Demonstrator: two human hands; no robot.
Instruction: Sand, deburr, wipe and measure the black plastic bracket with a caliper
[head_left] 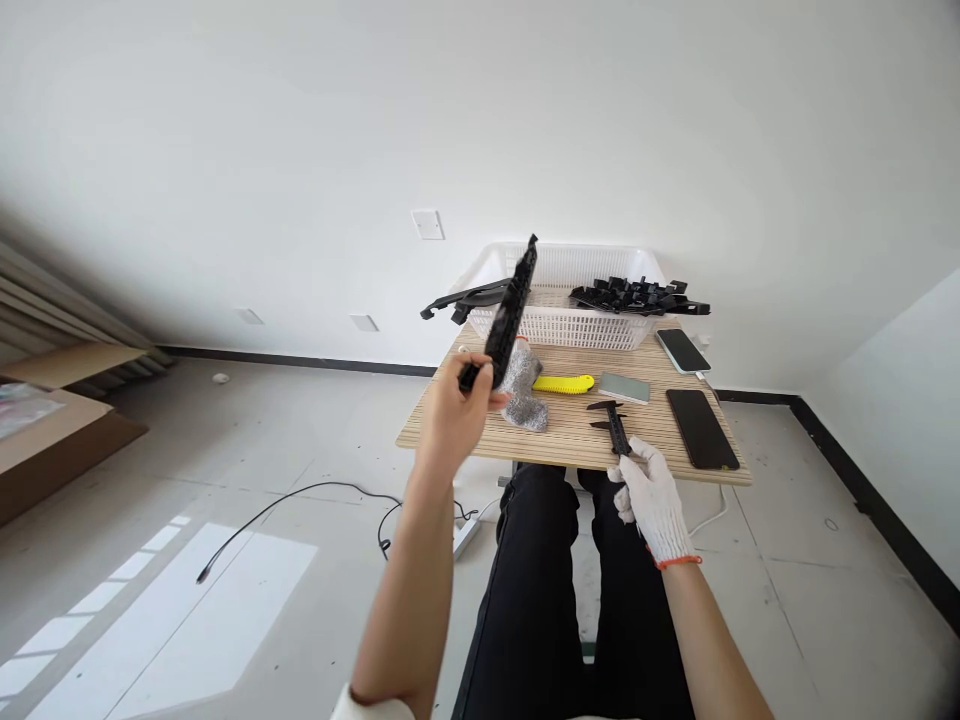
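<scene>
My bare left hand [459, 405] pinches the lower end of a long black plastic part [511, 312], which tilts up in front of the basket. On my right hand [651, 497] is a white knit glove with an orange cuff, and its fingers are closed around a black caliper [617, 428]. The caliper's jaws point away from me over the table's front edge. Behind the left hand lies a crumpled grey-and-white glove [525, 395]. A yellow utility knife [566, 384] rests beside it, near a flat grey-green block [624, 388].
A white plastic basket [577, 330] stands at the back of the small wooden table [570, 445], with black plastic parts [637, 296] piled at right and others [472, 298] overhanging at left. Two phones [701, 428] lie at right. A black cable [300, 490] trails over the floor.
</scene>
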